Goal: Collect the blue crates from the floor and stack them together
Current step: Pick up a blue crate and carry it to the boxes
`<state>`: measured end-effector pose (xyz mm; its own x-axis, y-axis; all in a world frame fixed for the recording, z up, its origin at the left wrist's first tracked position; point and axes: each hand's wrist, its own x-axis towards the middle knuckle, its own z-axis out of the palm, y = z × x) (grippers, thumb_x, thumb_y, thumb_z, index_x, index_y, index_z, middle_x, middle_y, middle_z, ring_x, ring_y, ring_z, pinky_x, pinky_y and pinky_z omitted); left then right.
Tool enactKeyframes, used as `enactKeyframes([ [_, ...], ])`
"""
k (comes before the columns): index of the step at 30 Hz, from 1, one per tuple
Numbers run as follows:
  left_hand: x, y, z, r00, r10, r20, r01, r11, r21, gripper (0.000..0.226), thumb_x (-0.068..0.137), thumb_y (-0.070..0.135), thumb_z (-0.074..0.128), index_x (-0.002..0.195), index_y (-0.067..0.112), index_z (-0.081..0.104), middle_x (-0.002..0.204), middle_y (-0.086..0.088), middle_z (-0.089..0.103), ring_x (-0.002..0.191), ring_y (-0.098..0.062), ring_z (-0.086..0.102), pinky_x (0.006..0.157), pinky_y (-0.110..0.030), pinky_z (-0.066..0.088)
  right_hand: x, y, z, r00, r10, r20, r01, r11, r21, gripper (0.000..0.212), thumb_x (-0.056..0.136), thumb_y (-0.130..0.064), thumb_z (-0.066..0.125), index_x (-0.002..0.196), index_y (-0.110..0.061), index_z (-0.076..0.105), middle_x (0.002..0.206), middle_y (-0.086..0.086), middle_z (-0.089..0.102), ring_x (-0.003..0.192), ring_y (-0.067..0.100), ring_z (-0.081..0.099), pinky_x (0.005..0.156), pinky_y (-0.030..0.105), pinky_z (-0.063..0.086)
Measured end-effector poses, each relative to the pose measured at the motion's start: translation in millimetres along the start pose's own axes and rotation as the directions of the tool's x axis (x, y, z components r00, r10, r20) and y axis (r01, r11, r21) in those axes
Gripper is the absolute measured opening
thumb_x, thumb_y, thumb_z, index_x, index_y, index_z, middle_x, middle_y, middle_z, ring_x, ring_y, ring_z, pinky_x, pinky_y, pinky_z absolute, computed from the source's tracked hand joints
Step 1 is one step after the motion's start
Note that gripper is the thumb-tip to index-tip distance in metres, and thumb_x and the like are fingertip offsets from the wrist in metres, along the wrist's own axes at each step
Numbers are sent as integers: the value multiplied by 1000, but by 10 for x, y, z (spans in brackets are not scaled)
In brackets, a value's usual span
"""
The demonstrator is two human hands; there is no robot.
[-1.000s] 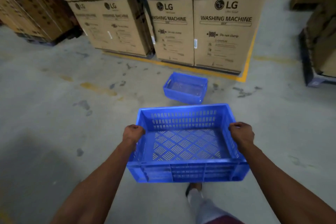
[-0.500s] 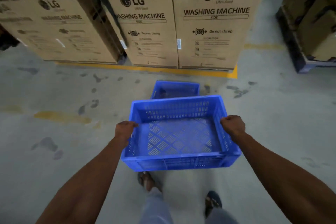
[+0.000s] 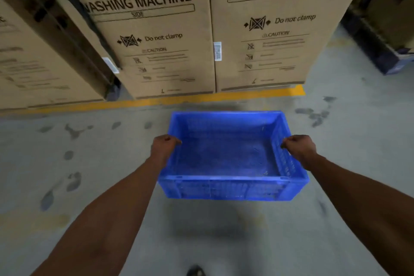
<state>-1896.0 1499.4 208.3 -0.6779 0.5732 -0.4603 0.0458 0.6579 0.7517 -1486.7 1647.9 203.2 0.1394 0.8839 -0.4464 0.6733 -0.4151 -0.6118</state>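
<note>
A blue plastic crate (image 3: 233, 188) with slotted walls hangs in front of me above the grey floor. My left hand (image 3: 164, 147) grips its left rim and my right hand (image 3: 299, 148) grips its right rim. The picture is blurred. The second blue crate that lay on the floor is hidden behind or under the one I carry; I cannot tell whether the two touch.
Tall cardboard washing-machine boxes (image 3: 154, 36) stand close ahead behind a yellow floor line (image 3: 179, 99). A dark pallet with more boxes (image 3: 378, 49) is at the right. Dark stains mark the concrete floor (image 3: 74, 163). A shoe tip (image 3: 196, 271) shows at the bottom edge.
I have walked forward with the crate in both hands. The boxes loom larger, and the floor crate has slipped out of sight behind the carried one.
</note>
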Motion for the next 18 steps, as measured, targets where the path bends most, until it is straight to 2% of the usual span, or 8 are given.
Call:
enactKeyframes([
  [3, 733, -86, 335, 997, 74, -13, -74, 996, -52, 18, 70, 24, 82, 80, 9, 81, 62, -3, 64, 59, -18, 54, 63, -35, 46, 590, -12, 414, 998, -37, -47, 41, 997, 70, 19, 69, -37, 74, 79, -23, 81, 72, 6, 75, 58, 26, 65, 56, 32, 54],
  [5, 1109, -155, 515, 992, 123, -41, -125, 990, -62, 4, 76, 21, 79, 75, 17, 81, 65, 0, 68, 58, -15, 54, 65, -33, 47, 871, -17, 615, 995, -79, -67, 85, 992, 89, 13, 76, -32, 74, 80, -21, 80, 77, 5, 76, 61, 24, 65, 57, 26, 48],
  [7, 1424, -234, 648, 986, 149, -71, -152, 987, -43, 5, 74, 26, 79, 70, 22, 80, 66, -1, 69, 58, -18, 57, 63, -32, 50, 1113, -19, 772, 990, -109, -86, 119, 985, 121, 4, 79, -22, 74, 80, -21, 78, 83, 5, 76, 67, 22, 66, 62, 23, 48],
  [11, 1913, -361, 881, 981, 188, -53, -189, 982, -6, 28, 59, 42, 80, 77, 21, 81, 72, -6, 72, 63, -23, 63, 62, -34, 52, 1617, 64, 1039, 975, -193, -110, 207, 968, 140, 22, 80, -11, 76, 99, -21, 78, 85, 6, 71, 56, 14, 59, 45, 10, 43],
  [13, 2041, -486, 995, 974, 226, -18, -225, 973, 58, 27, 64, 39, 82, 81, 18, 81, 79, -9, 74, 64, -24, 63, 61, -32, 51, 1825, 137, 1162, 957, -267, -109, 276, 959, 71, 28, 80, -7, 72, 104, -20, 77, 103, 6, 71, 63, 14, 62, 51, 8, 45],
  [14, 2066, -550, 1048, 966, 260, 4, -259, 959, 118, 24, 70, 35, 84, 86, 18, 81, 84, -11, 74, 65, -25, 64, 61, -30, 49, 1903, 171, 1217, 943, -314, -106, 317, 949, 4, 32, 80, -5, 68, 107, -19, 76, 116, 7, 68, 73, 20, 67, 62, 10, 49],
  [16, 2038, -659, 1123, 941, 336, 44, -337, 911, 238, 31, 74, 32, 86, 99, 16, 76, 100, -13, 70, 77, -30, 69, 63, -30, 50, 2000, 208, 1287, 915, -394, -85, 383, 916, -124, 37, 80, -4, 64, 113, -16, 74, 139, 10, 56, 100, 35, 67, 87, 31, 54],
  [18, 1884, -767, 1180, 909, 413, 58, -408, 851, 331, 47, 73, 46, 86, 110, 21, 70, 126, -15, 59, 103, -35, 67, 80, -38, 57, 2012, 211, 1257, 910, -415, -14, 403, 891, -207, 42, 82, -7, 64, 123, -15, 69, 148, 13, 46, 114, 40, 61, 97, 42, 51],
])
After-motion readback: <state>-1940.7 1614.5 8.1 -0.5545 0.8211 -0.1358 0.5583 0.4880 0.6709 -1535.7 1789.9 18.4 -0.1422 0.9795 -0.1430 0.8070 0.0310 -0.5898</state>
